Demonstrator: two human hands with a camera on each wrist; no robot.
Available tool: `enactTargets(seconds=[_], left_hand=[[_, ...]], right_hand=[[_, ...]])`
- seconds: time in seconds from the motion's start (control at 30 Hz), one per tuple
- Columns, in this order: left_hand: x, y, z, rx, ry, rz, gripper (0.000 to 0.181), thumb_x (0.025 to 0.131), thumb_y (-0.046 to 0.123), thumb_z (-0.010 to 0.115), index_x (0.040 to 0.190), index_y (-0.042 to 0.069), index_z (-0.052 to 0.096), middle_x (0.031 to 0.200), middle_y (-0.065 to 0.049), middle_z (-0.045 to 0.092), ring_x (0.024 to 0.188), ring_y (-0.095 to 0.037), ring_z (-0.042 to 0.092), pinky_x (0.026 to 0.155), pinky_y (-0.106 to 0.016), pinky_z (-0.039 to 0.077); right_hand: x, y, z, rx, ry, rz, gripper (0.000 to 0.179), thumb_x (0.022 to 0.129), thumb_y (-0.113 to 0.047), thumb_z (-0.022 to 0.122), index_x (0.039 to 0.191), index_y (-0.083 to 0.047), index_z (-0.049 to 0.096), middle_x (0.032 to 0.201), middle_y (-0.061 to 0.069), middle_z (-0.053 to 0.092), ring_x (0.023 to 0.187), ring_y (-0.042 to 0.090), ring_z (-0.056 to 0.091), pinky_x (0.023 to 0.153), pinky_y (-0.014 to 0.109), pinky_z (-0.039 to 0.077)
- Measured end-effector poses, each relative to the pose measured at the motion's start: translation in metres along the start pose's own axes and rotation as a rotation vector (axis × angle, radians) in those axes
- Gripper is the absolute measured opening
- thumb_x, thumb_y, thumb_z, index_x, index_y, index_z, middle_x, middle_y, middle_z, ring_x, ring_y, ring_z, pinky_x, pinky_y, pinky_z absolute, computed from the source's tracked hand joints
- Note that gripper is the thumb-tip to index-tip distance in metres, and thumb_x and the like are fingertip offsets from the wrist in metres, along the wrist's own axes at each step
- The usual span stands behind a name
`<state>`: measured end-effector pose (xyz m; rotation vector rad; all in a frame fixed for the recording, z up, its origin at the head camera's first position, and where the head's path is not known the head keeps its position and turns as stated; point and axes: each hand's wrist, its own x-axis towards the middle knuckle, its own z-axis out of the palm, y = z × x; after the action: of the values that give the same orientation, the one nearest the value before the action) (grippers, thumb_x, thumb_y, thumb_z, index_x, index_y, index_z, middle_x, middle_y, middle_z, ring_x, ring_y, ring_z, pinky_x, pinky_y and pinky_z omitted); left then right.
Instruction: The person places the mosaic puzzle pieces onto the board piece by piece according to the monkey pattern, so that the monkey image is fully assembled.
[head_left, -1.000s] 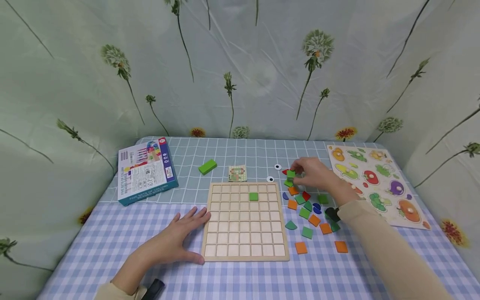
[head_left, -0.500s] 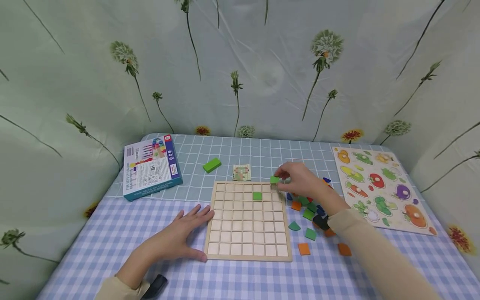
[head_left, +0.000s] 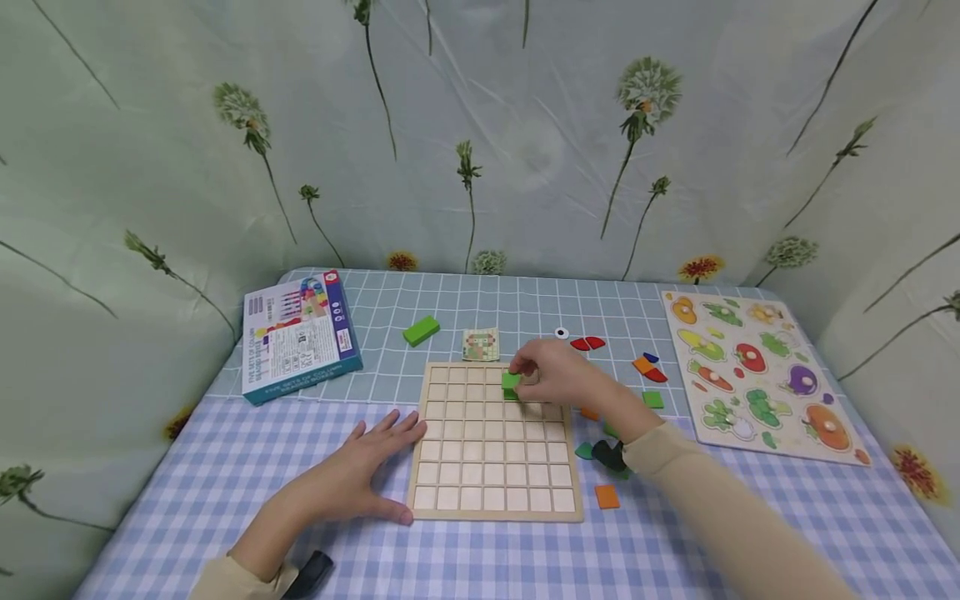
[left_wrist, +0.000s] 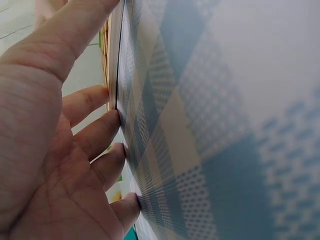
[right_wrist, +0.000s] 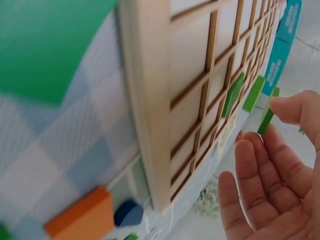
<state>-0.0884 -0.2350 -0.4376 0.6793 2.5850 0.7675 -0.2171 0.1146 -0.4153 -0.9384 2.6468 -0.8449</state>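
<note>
A wooden grid board (head_left: pixel 457 516) lies on the checked cloth. My left hand (head_left: pixel 360 475) rests beside its left edge, fingers spread, with fingertips and thumb at the frame; in the left wrist view the left hand (left_wrist: pixel 65 165) has its fingertips on the cloth. Over the board's upper part, my right hand (head_left: pixel 562 375) pinches a green square tile (head_left: pixel 511 380) between thumb and index finger. The right wrist view shows this tile (right_wrist: pixel 270 112) tilted above the board, apart from the green tile (right_wrist: pixel 233 95) lying in a cell.
Loose orange, green, red and blue pieces lie right of the board, including an orange square (head_left: pixel 607 497), partly hidden by the right arm. Behind the board are a pattern card (head_left: pixel 481 344) and a green block (head_left: pixel 422 331). A box (head_left: pixel 300 337) stands left; a vegetable puzzle board (head_left: pixel 757 375) lies right.
My right hand has lifted a green tile from the loose pieces and carried it left over the board. The left hand has stayed at the board's edge.
</note>
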Motion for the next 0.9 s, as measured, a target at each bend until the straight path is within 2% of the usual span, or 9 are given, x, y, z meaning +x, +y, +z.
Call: enactTargets(seconds=[0.13, 0.3, 0.53, 0.9], left_hand=[[-0.001, 0.0, 0.0, 0.0, 0.006, 0.002, 0.116, 0.075, 0.065, 0.088, 0.168, 0.017, 0.039, 0.177, -0.01, 0.031, 0.165, -0.048, 0.019, 0.121, -0.086, 0.01], [-0.001, 0.0, 0.0, -0.001, 0.001, -0.004, 0.115, 0.075, 0.066, 0.088, 0.168, 0.018, 0.039, 0.178, -0.009, 0.031, 0.166, -0.047, 0.018, 0.122, -0.086, 0.01], [0.0, 0.001, 0.002, 0.014, -0.009, -0.016, 0.116, 0.075, 0.067, 0.088, 0.168, 0.018, 0.039, 0.178, -0.008, 0.031, 0.166, -0.045, 0.019, 0.123, -0.084, 0.011], [0.0, 0.004, 0.0, 0.025, -0.003, -0.009, 0.116, 0.075, 0.067, 0.088, 0.168, 0.017, 0.039, 0.178, -0.009, 0.031, 0.166, -0.046, 0.02, 0.122, -0.085, 0.012]], right_hand=[[0.008, -0.006, 0.006, -0.042, -0.031, 0.0, 0.02, 0.091, -0.016, 0.078, 0.11, -0.01, 0.077, 0.108, 0.001, 0.076, 0.098, 0.018, 0.07, 0.089, 0.033, 0.061], [0.015, -0.01, 0.012, -0.074, -0.053, -0.004, 0.017, 0.092, -0.016, 0.079, 0.108, -0.011, 0.078, 0.104, -0.001, 0.072, 0.09, 0.013, 0.063, 0.083, 0.028, 0.058], [0.015, -0.01, 0.02, -0.08, -0.074, 0.023, 0.014, 0.092, -0.018, 0.081, 0.105, -0.014, 0.077, 0.103, -0.004, 0.068, 0.091, 0.011, 0.062, 0.086, 0.028, 0.058], [0.017, -0.009, 0.022, -0.091, -0.083, 0.011, 0.015, 0.093, -0.021, 0.083, 0.106, -0.016, 0.078, 0.106, -0.003, 0.067, 0.091, 0.01, 0.061, 0.086, 0.028, 0.057]])
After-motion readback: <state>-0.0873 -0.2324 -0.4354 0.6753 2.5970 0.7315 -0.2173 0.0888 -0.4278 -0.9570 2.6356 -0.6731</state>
